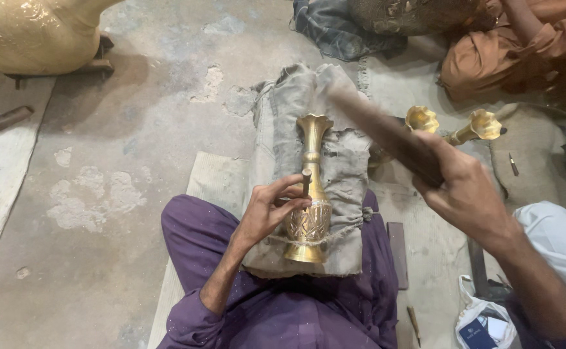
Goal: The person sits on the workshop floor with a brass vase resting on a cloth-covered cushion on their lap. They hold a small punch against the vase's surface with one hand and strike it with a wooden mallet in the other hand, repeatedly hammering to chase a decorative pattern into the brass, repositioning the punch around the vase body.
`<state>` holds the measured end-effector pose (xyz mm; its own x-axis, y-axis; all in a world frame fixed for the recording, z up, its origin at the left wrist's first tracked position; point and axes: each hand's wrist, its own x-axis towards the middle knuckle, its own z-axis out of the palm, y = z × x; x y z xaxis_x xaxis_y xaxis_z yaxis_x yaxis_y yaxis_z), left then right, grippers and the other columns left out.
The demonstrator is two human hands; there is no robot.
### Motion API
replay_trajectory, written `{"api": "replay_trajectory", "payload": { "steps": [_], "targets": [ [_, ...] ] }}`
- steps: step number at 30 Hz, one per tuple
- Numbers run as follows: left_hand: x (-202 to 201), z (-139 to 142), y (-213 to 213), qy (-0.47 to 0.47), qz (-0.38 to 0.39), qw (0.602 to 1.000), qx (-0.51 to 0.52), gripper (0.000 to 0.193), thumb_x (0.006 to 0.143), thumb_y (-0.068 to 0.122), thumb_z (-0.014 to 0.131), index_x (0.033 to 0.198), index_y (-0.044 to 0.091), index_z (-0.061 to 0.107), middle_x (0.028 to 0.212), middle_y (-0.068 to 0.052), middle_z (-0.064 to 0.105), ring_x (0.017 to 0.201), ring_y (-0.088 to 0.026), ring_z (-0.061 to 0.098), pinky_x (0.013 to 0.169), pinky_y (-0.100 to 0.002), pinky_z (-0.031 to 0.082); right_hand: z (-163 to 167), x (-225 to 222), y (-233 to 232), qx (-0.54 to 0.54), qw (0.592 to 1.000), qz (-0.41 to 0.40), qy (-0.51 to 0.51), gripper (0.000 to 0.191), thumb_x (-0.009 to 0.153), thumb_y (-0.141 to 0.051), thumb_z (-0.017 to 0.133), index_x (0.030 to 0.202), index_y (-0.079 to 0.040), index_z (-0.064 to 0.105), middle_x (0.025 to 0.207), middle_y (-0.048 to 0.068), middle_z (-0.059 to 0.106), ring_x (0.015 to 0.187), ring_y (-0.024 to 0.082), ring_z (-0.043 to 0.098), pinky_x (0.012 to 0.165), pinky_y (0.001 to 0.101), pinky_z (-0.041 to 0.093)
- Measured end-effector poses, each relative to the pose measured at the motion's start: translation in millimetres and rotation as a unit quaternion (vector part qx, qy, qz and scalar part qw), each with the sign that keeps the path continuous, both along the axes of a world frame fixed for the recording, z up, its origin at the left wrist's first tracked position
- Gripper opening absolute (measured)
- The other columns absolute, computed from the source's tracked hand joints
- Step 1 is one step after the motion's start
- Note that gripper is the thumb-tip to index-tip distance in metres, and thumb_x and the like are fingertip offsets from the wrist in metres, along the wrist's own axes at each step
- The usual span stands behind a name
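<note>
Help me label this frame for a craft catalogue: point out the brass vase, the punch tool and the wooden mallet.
brass vase (311,139): head view, upper neck.
punch tool (306,181): head view, shaft.
wooden mallet (386,132): head view, blurred middle.

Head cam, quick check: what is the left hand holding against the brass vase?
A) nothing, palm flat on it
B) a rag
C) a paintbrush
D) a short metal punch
D: the left hand pinches a short metal punch with its fingertips, its tip set against the body of the brass vase, which lies on the padded cloth bundle.

metalworking workshop — bare concrete floor (134,129), brass vases (451,126) lying about, padded work block (344,168), scattered hand tools
</note>
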<state>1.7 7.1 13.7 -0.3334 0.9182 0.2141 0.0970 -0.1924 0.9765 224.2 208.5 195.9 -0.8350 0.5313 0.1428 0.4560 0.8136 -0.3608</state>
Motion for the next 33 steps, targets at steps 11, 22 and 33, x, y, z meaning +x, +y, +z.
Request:
{"api": "replay_trajectory", "payload": {
  "steps": [11, 22, 33],
  "targets": [
    [1, -5, 0, 0.008, 0.024, 1.000, 0.002, 0.045, 0.095, 0.005, 0.074, 0.137, 0.006, 0.058, 0.104, -0.016, 0.080, 0.096, -0.020, 0.080, 0.081, -0.033, 0.070, 9, -10, -6, 0.145, 0.964, 0.004, -0.223, 0.058, 0.093, -0.009, 0.067, 0.145, -0.033, 0.055, 0.111, 0.000, 0.074, 0.094, 0.016, 0.074, 0.077, 0.0361, 0.061],
    [2, -4, -1, 0.001, 0.030, 1.000, 0.000, 0.047, 0.093, 0.006, 0.075, 0.137, 0.002, 0.059, 0.103, -0.017, 0.080, 0.094, -0.021, 0.080, 0.080, -0.032, 0.069, 10, -14, -2, 0.158, 0.962, -0.018, -0.221, 0.056, 0.091, -0.012, 0.070, 0.143, -0.029, 0.057, 0.113, 0.003, 0.073, 0.093, 0.022, 0.074, 0.080, 0.0393, 0.062],
    [1, -14, -1, 0.001, 0.029, 0.999, 0.022, 0.051, 0.094, 0.006, 0.074, 0.141, 0.004, 0.056, 0.106, -0.016, 0.079, 0.098, -0.021, 0.079, 0.082, -0.032, 0.069, 15, -21, -7, -0.050, 0.997, -0.001, -0.052, 0.054, 0.084, -0.008, 0.070, 0.136, -0.011, 0.057, 0.102, 0.009, 0.072, 0.089, 0.025, 0.074, 0.075, 0.0415, 0.058]
  ]
}}
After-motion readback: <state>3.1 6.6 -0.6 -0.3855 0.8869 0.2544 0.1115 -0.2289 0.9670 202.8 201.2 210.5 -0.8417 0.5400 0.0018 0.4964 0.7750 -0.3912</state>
